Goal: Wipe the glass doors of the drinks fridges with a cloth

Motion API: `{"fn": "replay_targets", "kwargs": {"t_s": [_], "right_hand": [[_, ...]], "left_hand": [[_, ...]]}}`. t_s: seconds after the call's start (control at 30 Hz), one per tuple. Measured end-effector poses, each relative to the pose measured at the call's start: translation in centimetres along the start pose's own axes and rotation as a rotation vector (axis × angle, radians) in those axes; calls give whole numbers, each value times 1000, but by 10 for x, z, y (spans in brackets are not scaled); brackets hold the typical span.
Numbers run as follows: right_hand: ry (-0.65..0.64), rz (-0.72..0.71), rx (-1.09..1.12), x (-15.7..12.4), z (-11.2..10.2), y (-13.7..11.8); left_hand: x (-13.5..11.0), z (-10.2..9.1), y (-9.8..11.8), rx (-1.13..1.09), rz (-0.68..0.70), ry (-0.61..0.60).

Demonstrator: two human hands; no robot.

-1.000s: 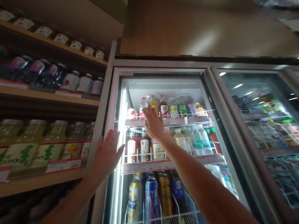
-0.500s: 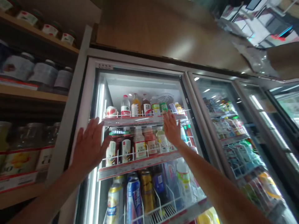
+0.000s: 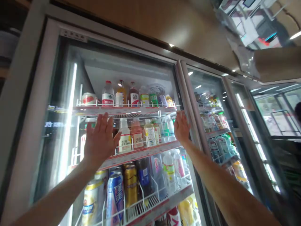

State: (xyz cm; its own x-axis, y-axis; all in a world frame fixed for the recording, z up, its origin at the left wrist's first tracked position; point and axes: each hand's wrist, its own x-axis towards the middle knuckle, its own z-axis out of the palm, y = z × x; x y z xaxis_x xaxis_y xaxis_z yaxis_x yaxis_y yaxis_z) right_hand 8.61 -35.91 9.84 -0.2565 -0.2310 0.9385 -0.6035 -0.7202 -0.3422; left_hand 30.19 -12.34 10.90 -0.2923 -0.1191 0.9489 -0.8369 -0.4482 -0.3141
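Observation:
A glass-door drinks fridge (image 3: 188,110) fills the middle of the head view, its door closed. My left hand (image 3: 100,139) is raised before the glass at the left, its fingers spread and nothing in it. Behind it, the middle shelf holds juice bottles (image 3: 124,136), partly covered by the hand. My right hand (image 3: 182,127) is up beside the door's right edge, fingers stretched upward and holding nothing. Whether either palm touches the glass, I cannot tell. Top-shelf bottles (image 3: 108,94) and tall cans (image 3: 115,197) lower down show through the door.
To the right stand further glass-door fridges (image 3: 213,125) with drinks inside. A brown panel (image 3: 150,28) runs above the doors. Clear plastic wrapping (image 3: 246,62) hangs at the upper right. A dark shelf unit (image 3: 9,47) borders the left side.
The view has come closer to the fridge and turned rightward, so the left shelves have mostly left view. My left hand has moved rightward across the door; my right hand is now at the door's right edge.

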Motion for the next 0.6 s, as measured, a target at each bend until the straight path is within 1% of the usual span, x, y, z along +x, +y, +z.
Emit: {"fn": "replay_targets", "kwargs": {"t_s": [0.03,0.07,0.1,0.17,0.2,0.23,0.27,0.3,0.33,0.37,0.4,0.43,0.47,0.5,0.53,0.57,0.6], "right_hand": [[12,-2,20,-4,3,-6],[14,-59,42,-13,6,-21],[12,-154,63,-25,8,-42],[-11,-393,102,-54,10,-86],[-21,-502,116,-66,9,-102],[-30,-590,124,-75,8,-111],[-37,-645,126,-78,6,-111],[-46,-664,121,-78,4,-101],[-51,-635,112,-72,2,-84],[-44,-551,100,-64,1,-63],[-33,-422,89,-53,0,-40],[-2,-258,79,-43,0,-20],[38,-124,72,-35,2,-5],[65,-32,71,-30,3,1],[82,11,75,-31,4,-3],[81,-10,83,-38,4,-14],[60,-90,95,-50,4,-33]], "left_hand": [[0,0,0,0,-7,-6],[1,-1,0,0,-11,-10],[2,-1,1,1,-14,-12],[2,-2,1,6,-17,-25],[1,-3,1,8,-16,-24],[-2,-3,0,10,-7,-28],[-6,-5,-2,11,2,-30],[-13,-7,-5,15,16,-33],[-20,-9,-9,21,34,-33],[-29,-13,-13,33,51,-37],[-39,-16,-17,50,63,-46],[-49,-20,-22,71,65,-52],[-59,-24,-26,92,64,-57],[-67,-28,-29,108,66,-64],[-75,-30,-32,120,70,-70],[-81,-32,-33,129,72,-71],[-85,-33,-34,135,77,-68]]}}
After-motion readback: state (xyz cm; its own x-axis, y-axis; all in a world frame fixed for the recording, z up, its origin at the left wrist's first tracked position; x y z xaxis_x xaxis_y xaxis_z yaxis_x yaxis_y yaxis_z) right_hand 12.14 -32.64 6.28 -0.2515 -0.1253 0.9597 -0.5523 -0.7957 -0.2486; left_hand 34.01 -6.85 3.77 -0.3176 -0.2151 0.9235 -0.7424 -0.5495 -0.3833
